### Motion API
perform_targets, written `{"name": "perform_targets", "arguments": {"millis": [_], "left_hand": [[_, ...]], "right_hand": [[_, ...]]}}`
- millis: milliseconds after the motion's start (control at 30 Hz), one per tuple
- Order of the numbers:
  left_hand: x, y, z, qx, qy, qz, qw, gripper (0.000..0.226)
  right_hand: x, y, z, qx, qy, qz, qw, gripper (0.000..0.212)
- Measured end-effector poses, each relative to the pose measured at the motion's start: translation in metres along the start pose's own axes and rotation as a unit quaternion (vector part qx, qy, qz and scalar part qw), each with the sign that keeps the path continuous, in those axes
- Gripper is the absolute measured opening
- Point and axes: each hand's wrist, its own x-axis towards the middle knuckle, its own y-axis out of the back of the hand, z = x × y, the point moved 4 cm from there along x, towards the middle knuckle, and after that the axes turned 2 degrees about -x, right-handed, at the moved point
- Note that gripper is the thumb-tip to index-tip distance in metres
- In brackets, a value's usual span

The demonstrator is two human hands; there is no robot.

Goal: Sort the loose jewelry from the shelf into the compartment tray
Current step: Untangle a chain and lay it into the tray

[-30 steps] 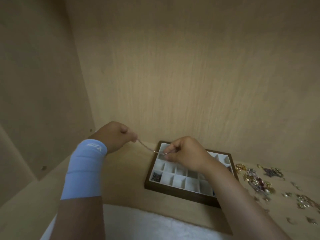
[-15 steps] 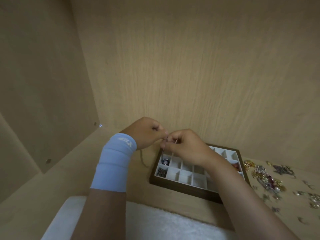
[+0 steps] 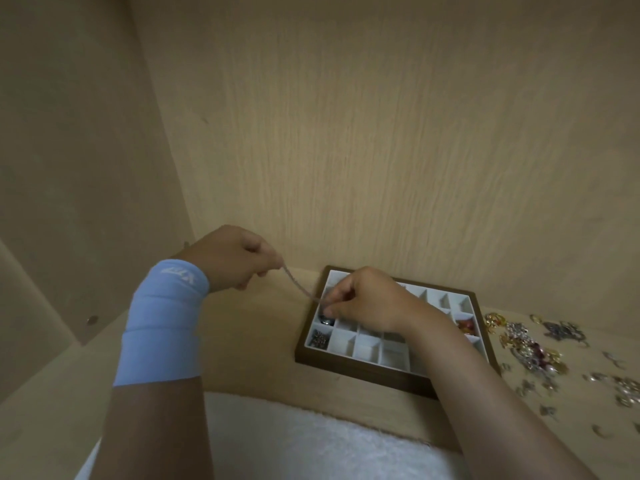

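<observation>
A thin chain [image 3: 300, 286] is stretched between my two hands. My left hand [image 3: 232, 258], with a light blue wristband, pinches one end to the left of the tray. My right hand [image 3: 363, 299] pinches the other end over the left compartments of the brown-framed compartment tray [image 3: 360, 368]. The tray has white cells. One front-left cell holds small dark pieces [image 3: 319, 338], the cell behind it a dark shiny piece [image 3: 326, 319], and a right cell holds orange-red pieces [image 3: 465, 325]. Loose jewelry [image 3: 530, 344] lies in a pile on the shelf right of the tray.
The wooden shelf [image 3: 249, 344] is boxed in by a back wall close behind the tray and a side wall at left. A white fluffy cloth [image 3: 311, 441] lies at the shelf's front edge. Small scattered jewelry pieces [image 3: 623, 389] reach the right edge.
My hands were together above the tray half a second ago. They have drawn apart, the left moving left, and the chain is now pulled taut between them.
</observation>
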Motion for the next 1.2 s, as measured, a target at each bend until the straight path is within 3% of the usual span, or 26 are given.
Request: {"name": "perform_targets", "arguments": {"millis": [100, 233, 500, 633, 800, 1033, 1200], "left_hand": [[0.007, -0.021, 0.012, -0.002, -0.045, -0.03, 0.999, 0.017], [0.015, -0.046, 0.022, 0.011, -0.057, -0.07, 0.996, 0.016], [0.013, -0.029, -0.009, 0.051, 0.044, -0.084, 0.994, 0.02], [0.014, -0.025, -0.009, 0.017, 0.0, -0.051, 0.999, 0.012], [0.021, -0.055, 0.011, 0.036, -0.044, -0.089, 0.994, 0.008], [0.027, -0.081, 0.012, 0.067, -0.042, -0.121, 0.99, 0.01], [0.031, -0.068, 0.002, 0.068, -0.04, -0.083, 0.993, 0.011]], "right_hand": [[-0.002, 0.005, -0.008, 0.045, 0.02, 0.005, 0.999, 0.032], [0.0, 0.012, -0.012, 0.124, 0.056, 0.068, 0.988, 0.012], [0.001, 0.015, 0.005, 0.038, 0.023, 0.094, 0.995, 0.01], [0.003, 0.005, 0.005, -0.003, 0.016, 0.038, 0.999, 0.005], [0.003, 0.005, 0.006, -0.039, 0.017, 0.023, 0.999, 0.011], [0.003, 0.007, 0.009, -0.056, 0.015, 0.032, 0.998, 0.008], [0.004, -0.003, 0.008, -0.063, 0.018, 0.01, 0.998, 0.01]]}}
